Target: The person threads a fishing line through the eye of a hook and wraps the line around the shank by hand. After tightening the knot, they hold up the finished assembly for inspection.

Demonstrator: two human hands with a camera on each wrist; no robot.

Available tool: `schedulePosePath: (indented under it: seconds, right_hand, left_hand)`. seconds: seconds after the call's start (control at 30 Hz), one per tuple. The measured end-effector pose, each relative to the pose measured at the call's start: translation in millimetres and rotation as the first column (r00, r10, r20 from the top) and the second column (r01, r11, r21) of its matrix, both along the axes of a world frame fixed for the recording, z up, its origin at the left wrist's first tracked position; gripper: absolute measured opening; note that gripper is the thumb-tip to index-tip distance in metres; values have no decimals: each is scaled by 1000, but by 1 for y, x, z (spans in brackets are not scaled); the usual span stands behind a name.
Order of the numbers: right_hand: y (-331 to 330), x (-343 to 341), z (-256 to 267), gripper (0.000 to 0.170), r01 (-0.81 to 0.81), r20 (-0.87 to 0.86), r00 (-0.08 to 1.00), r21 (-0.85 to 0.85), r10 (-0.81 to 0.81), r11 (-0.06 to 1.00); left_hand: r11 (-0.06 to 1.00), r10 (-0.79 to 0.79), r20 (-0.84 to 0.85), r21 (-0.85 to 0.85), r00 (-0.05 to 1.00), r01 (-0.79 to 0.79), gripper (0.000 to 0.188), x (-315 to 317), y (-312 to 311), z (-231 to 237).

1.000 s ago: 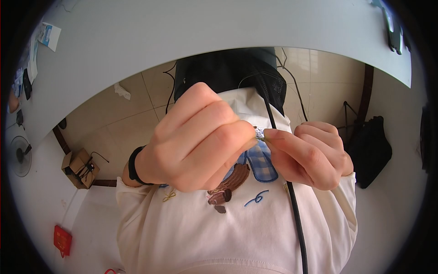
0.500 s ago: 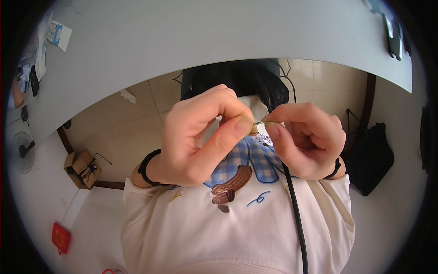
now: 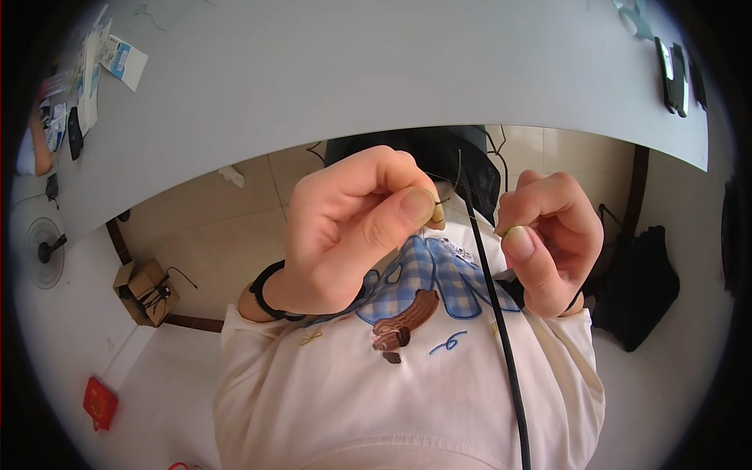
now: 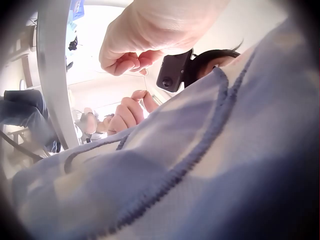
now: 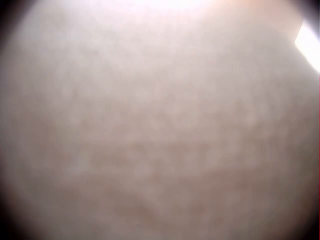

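In the head view, the left hand (image 3: 356,231) pinches a thin dark thread (image 3: 460,168) between thumb and forefinger. A short dark end pokes out past the thumb tip, and a loose length stands up above it. To the right, the right hand (image 3: 552,235) pinches a fine strand between thumb and curled forefinger, and this strand runs across toward the left fingertips. Both hands are raised in front of the shirt (image 3: 407,407), a small gap apart. The left wrist view shows the left hand (image 4: 150,37) from below, with the right hand (image 4: 131,114) beyond it. Pale blur fills the right wrist view.
A grey table (image 3: 392,70) curves across the top, with papers (image 3: 125,63) at its left and dark slim objects (image 3: 674,78) at its right. A black strap (image 3: 501,337) runs down the shirt. A cardboard box (image 3: 145,291), a fan (image 3: 45,252) and a black bag (image 3: 638,290) stand around.
The hands were close together and have drawn apart, the right one moving right and slightly down. More thread shows between them. The left hand has turned so its thumb faces up.
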State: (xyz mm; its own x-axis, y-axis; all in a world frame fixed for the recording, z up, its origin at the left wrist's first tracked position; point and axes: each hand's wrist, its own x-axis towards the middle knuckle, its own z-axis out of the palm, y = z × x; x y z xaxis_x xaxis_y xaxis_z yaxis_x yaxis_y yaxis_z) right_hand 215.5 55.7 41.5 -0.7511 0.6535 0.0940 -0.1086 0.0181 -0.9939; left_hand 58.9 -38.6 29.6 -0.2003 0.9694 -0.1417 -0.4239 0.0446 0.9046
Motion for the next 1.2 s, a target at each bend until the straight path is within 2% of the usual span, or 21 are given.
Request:
schedulePosePath:
  seconds: [0.13,0.17,0.2,0.23,0.3,0.33,0.37,0.43,0.47,0.5,0.57,0.63,0.67,0.7,0.73,0.77,0.83,1.0,1.13,1.2]
  right_hand:
    - [5,0,-10,3,-15,-40,999,57,17,998]
    - [5,-1,-12,3,-31,-98,995,-3,31,1000]
    - [6,-3,-13,5,-53,-156,987,-61,42,997]
    - [6,-7,-12,5,-60,-162,985,-51,51,997]
    - [4,-16,-9,7,-208,-418,907,-327,57,922]
    - [6,-17,-7,6,-294,-459,883,-381,96,877]
    - [9,-17,-7,6,-297,-463,881,-373,101,879]
    - [14,-18,-8,5,-293,-358,921,-383,152,876]
    - [10,-23,-7,5,-188,-326,944,-397,54,898]
    - [11,-25,-5,5,-190,-328,943,-393,56,900]
    - [12,-27,-1,5,-53,-152,988,-391,-8,919]
    - [9,-33,2,7,-22,-131,991,-425,-37,905]
    - [8,-36,5,7,33,-79,994,-424,-73,905]
    - [7,-37,8,7,87,-26,994,-420,-108,903]
    - [8,-37,9,7,87,-27,994,-419,-108,904]
    - [8,-37,9,6,87,-20,994,-383,-103,920]
    - [8,-35,10,5,89,-12,995,-347,-99,934]
    - [11,-31,11,4,49,45,998,-89,-45,995]
    - [13,-29,9,5,22,-8,1000,-63,-23,998]
    - [14,-30,9,5,24,-12,1000,-134,-26,991]
  left_hand:
    - [998,68,90,-3,994,-68,20,2,7,6]
    - [997,74,84,5,994,-75,20,0,7,3]
    - [998,28,153,53,988,-36,16,-4,6,-3]
    - [995,-23,216,104,976,0,13,-6,7,-7]
    - [995,-26,215,102,976,4,14,-7,10,-7]
    - [996,-32,223,88,974,12,14,-7,11,-7]
    - [995,-32,219,95,975,11,14,-6,13,-8]
    - [991,-6,237,133,972,-26,15,-5,17,-11]
    - [990,-6,231,139,973,-27,15,-5,18,-12]
    - [990,15,224,131,974,-45,15,-5,19,-13]
    - [990,32,218,125,975,-61,14,-1,20,-14]
    - [979,157,140,111,978,-173,13,3,21,-12]
    - [979,155,139,113,978,-171,13,4,20,-12]
    - [971,190,44,139,981,-194,11,5,19,-13]
    - [962,226,-50,167,973,-214,9,5,19,-13]
    - [962,225,-51,168,973,-214,9,5,19,-15]
    - [918,331,-277,317,902,-239,4,6,20,-17]
    - [905,379,-384,343,842,-251,4,9,20,-10]
    - [916,366,-406,319,837,-245,5,9,19,-6]
    - [923,354,-411,299,840,-243,5,9,19,-4]
